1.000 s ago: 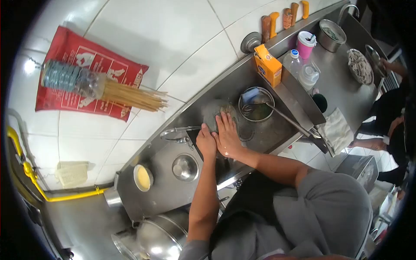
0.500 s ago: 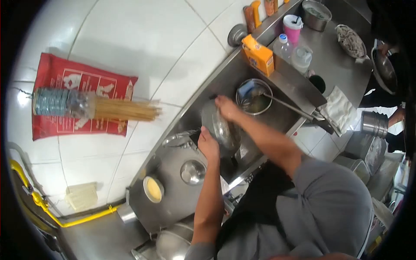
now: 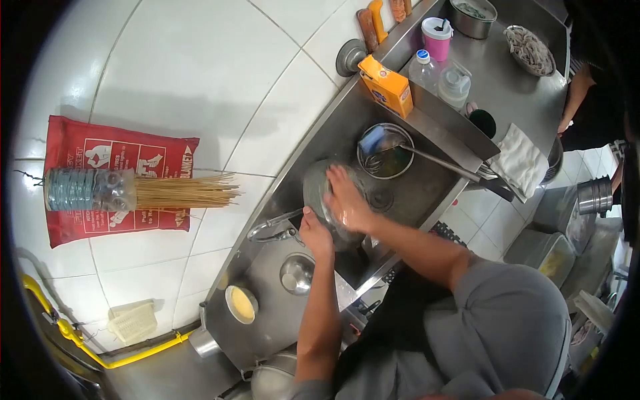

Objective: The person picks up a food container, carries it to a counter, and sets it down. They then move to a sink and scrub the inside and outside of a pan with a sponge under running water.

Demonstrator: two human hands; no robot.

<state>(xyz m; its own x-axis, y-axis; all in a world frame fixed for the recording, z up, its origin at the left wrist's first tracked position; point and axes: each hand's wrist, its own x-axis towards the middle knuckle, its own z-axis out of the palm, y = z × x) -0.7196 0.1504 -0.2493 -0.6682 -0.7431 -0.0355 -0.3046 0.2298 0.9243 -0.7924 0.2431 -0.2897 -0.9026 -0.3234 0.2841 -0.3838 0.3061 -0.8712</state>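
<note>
A round, translucent grey dish (image 3: 313,183) is held tilted over the steel sink (image 3: 427,183). My left hand (image 3: 316,235) grips its near rim, thumb up along the edge. Across the dish's face lies my right hand (image 3: 348,200), fingers stretched out and wet-looking, covering part of it. Just beyond, in the sink, is a round metal bowl (image 3: 411,160) with a blue sponge (image 3: 373,139) and a whisk (image 3: 373,164) in it. Left of my left hand is the faucet (image 3: 267,232).
A steel bowl (image 3: 303,277) and a bowl of yellow food (image 3: 241,305) sit on the left counter. An orange box (image 3: 387,87) stands at the sink's far edge, near bottles (image 3: 423,70) and a white cloth (image 3: 517,163). Another person's arm (image 3: 579,97) shows at right.
My right hand has gone from gripping the dish's far edge to lying flat on its face. The dish has turned its broad side toward me. The view has shifted slightly.
</note>
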